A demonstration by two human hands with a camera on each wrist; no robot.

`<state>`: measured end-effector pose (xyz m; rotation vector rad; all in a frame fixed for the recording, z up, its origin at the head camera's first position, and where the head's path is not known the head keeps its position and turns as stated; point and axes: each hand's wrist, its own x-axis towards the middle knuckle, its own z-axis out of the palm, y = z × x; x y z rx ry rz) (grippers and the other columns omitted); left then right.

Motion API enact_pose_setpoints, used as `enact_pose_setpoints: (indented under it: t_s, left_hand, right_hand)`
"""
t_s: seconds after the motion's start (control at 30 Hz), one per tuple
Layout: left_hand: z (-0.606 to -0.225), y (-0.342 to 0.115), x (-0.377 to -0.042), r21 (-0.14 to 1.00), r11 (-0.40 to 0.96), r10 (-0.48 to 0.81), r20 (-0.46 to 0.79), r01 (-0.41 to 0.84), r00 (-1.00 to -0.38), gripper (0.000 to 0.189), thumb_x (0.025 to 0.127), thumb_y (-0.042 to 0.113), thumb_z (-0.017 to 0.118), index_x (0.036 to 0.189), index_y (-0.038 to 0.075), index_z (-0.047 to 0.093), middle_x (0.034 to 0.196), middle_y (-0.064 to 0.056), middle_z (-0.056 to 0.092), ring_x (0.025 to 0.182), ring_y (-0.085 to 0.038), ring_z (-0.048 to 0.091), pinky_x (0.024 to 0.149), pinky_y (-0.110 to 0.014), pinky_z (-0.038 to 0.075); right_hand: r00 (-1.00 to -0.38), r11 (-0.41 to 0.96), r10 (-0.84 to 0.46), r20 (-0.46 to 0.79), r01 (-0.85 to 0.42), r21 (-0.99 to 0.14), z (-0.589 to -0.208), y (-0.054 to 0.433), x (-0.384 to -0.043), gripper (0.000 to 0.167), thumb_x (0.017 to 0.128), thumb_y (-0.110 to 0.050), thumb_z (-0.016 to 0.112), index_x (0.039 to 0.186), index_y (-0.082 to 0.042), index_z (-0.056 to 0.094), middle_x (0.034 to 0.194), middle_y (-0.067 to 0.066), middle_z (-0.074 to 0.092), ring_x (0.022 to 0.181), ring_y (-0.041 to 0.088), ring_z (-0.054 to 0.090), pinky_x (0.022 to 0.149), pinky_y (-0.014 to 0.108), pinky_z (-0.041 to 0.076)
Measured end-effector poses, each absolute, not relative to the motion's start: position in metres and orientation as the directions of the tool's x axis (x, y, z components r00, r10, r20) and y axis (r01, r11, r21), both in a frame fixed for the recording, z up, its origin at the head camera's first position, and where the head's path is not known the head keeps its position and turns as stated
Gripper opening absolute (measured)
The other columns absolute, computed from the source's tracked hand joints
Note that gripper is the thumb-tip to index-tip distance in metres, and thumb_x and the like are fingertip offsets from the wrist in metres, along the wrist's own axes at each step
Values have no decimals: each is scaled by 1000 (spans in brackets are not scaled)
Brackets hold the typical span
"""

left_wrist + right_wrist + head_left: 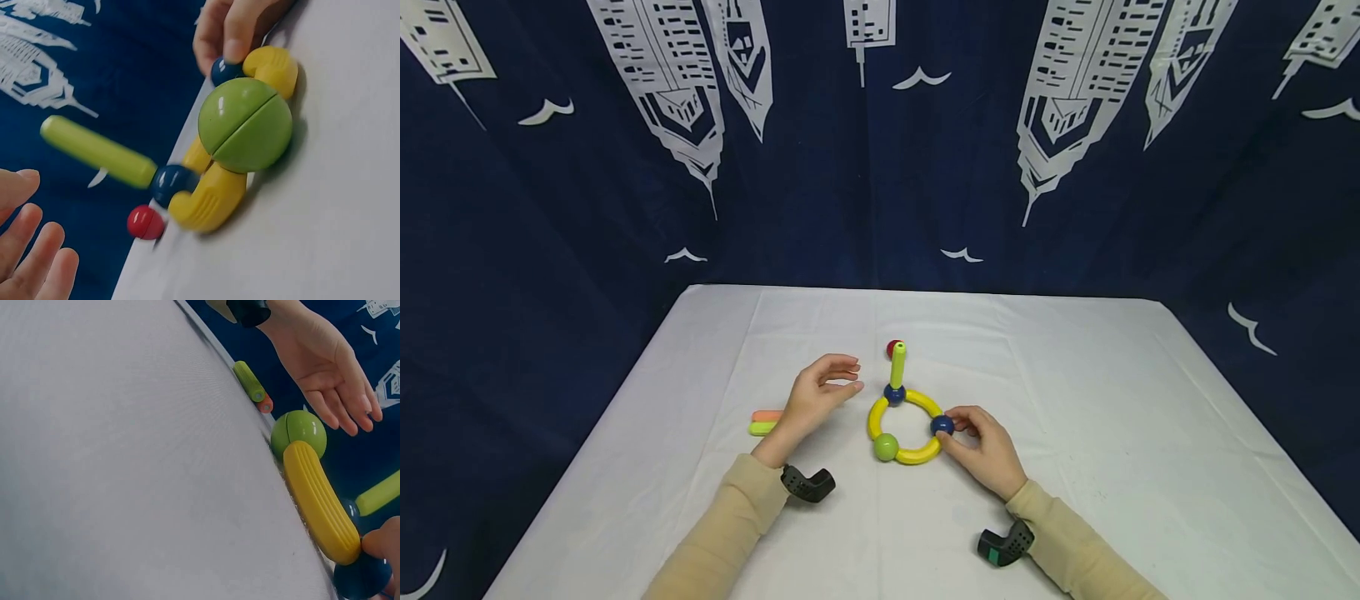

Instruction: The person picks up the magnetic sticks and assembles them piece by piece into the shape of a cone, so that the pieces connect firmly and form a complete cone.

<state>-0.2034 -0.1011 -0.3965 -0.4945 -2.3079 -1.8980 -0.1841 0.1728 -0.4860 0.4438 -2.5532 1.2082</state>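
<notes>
On the cloth lies a ring of curved yellow rods (913, 456), joined by a green ball (886, 447) at the front left, a dark blue ball (942, 425) at the right and another dark blue ball (894, 395) at the back. From that back ball a straight light-green rod (898, 365) stands upright. My right hand (988, 450) pinches the right-hand blue ball between thumb and fingers. Left of the upright rod, my left hand (823, 387) hovers with loosely bent fingers and nothing in them; the left wrist view shows its fingertips (59, 269) apart from the rod.
Just behind the upright rod sits a red ball (145, 222). An orange rod (767, 415) and a light-green rod (762, 428) lie side by side by my left wrist, partly hidden by it. White cloth (1097, 392) covers the table; a dark blue printed curtain (865, 183) hangs behind.
</notes>
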Motion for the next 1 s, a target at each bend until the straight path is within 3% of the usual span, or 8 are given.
enact_pose_setpoints:
  t_s: [0.3, 0.5, 0.77, 1.0]
  left_hand:
    - [-422, -144, -223, 943, 201, 158, 234, 264, -959, 34, 84, 10, 71, 113, -3, 60, 107, -14, 65, 94, -22, 60, 76, -24, 50]
    - [-427, -174, -233, 934, 219, 184, 244, 281, -952, 36, 84, 11, 71, 113, -8, 59, 105, -17, 65, 91, -16, 62, 80, -23, 50]
    - [-431, -205, -236, 954, 240, 259, 114, 179, -959, 41, 83, 18, 72, 114, -6, 60, 109, -14, 64, 94, -17, 62, 80, -26, 50]
    - [-443, -224, -239, 979, 187, 291, 19, 76, -956, 43, 80, 15, 75, 115, -5, 60, 110, -11, 64, 96, -16, 63, 84, -26, 50]
  right_hand:
    - [-929, 601, -135, 343, -352, -717, -481, 172, -182, 28, 76, -24, 78, 97, -12, 63, 87, -7, 58, 81, 10, 54, 75, 31, 47]
    - [-918, 590, -164, 361, -384, -710, -482, 174, -181, 28, 74, -28, 80, 92, -17, 61, 88, -8, 56, 81, 10, 54, 76, 31, 47]
    - [-891, 565, -209, 403, -447, -693, -485, 174, -181, 28, 71, -32, 82, 88, -21, 62, 88, -10, 55, 81, 8, 54, 74, 27, 47]
    - [-874, 557, -193, 447, -472, -683, -484, 173, -186, 21, 85, -22, 71, 103, -14, 67, 98, -5, 60, 88, 10, 58, 77, 29, 49]
